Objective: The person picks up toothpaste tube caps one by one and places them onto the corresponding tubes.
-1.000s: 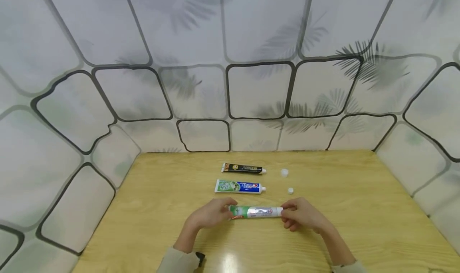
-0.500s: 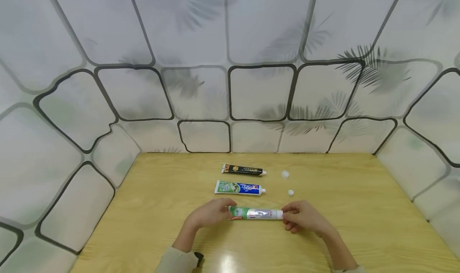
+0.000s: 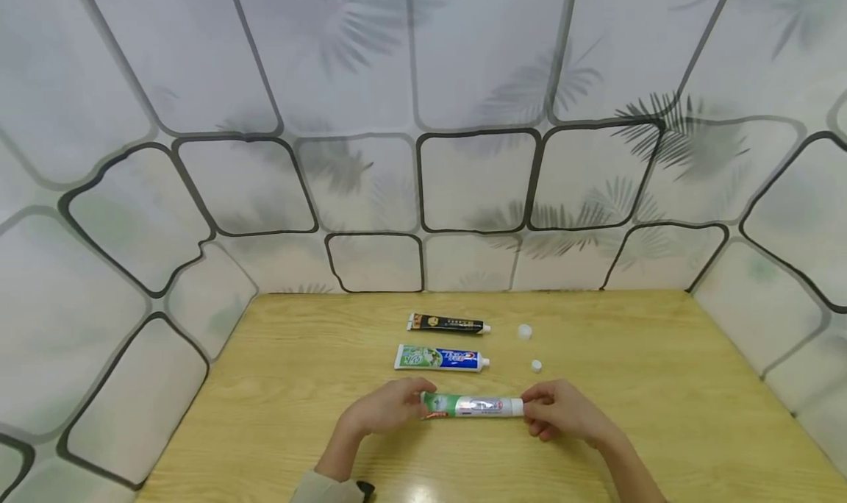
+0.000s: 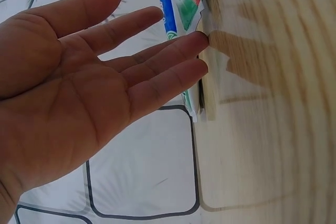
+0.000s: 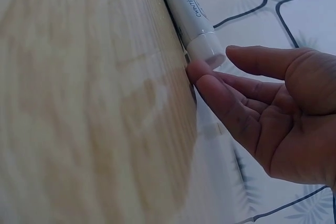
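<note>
A green and silver toothpaste tube [image 3: 486, 406] with a white cap [image 5: 206, 49] lies crosswise on the wooden table, nearest to me. My left hand [image 3: 392, 407] is at its green crimped end, and in the left wrist view the fingers reach out nearly straight with nothing gripped. At the cap end is my right hand [image 3: 562, 412]; thumb and fingertips [image 5: 210, 85] lie around the cap's end, with a gap at the thumb. Beyond lie a green and blue toothpaste tube [image 3: 440, 358] and a black toothpaste tube [image 3: 446, 323], both with bare nozzles.
To the right of the far tubes are two loose white caps, a larger cap [image 3: 524, 332] and a smaller cap [image 3: 536, 366]. Patterned walls [image 3: 476, 260] enclose the table [image 3: 298, 341] at the back and sides.
The head view has tilted up slightly, so everything sits lower in it. The right fingers have eased slightly right, showing more of the near tube's cap. The tubes stay put.
</note>
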The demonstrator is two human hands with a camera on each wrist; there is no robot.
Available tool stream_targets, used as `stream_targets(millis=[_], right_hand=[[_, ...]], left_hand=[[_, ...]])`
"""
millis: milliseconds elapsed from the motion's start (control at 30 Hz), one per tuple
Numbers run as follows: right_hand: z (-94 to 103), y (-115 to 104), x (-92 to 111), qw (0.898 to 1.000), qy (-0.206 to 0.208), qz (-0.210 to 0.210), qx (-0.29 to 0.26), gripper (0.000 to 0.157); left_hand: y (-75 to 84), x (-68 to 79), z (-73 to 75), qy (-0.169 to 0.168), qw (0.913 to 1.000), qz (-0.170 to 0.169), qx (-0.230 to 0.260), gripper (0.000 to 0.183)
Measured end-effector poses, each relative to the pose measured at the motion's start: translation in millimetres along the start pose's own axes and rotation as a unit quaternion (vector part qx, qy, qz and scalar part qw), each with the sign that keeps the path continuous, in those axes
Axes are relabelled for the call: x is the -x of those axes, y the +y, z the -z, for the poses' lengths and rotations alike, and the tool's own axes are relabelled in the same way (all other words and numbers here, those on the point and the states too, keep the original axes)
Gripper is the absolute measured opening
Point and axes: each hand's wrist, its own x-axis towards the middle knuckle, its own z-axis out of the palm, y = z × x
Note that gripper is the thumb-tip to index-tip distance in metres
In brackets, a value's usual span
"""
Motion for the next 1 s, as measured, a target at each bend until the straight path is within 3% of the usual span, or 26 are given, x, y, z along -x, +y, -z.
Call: stream_targets(millis=[200,333,533,633,833,1000], right_hand=[[6.2,-5.7,1.3,0.999,0.011,0.016,0.043,0.041],[14.5,-10.3,2.8,0.993,0.06,0.038,0.089,0.039],[24.3,-13.1,0.0,0.971,0.173,0.052,0.156,0.023],[26.6,-12.8,-3.6,0.96,0.197,0.055,0.19,0.024],[30.6,-13.7,-12.0,0.948,0.187,0.039,0.254,0.045],[34.6,-10.8,-20.3,0.932,0.178,0.045,0.312,0.04]], left_hand=[[-0.5,3.1,4.6,0.003,1.0,0.0,-0.009,0.039],[1.9,1.0,13.4,0.022,0.9997,-0.001,-0.008,0.038],[6.9,-18.6,28.1,0.088,0.9952,-0.032,-0.029,0.031],[8.1,-32.7,32.4,0.111,0.9917,-0.044,-0.047,0.029],[3.0,-61.7,33.2,0.092,0.9906,-0.061,-0.081,0.029],[-1.9,-79.0,30.4,0.062,0.9917,-0.04,-0.105,0.032]])
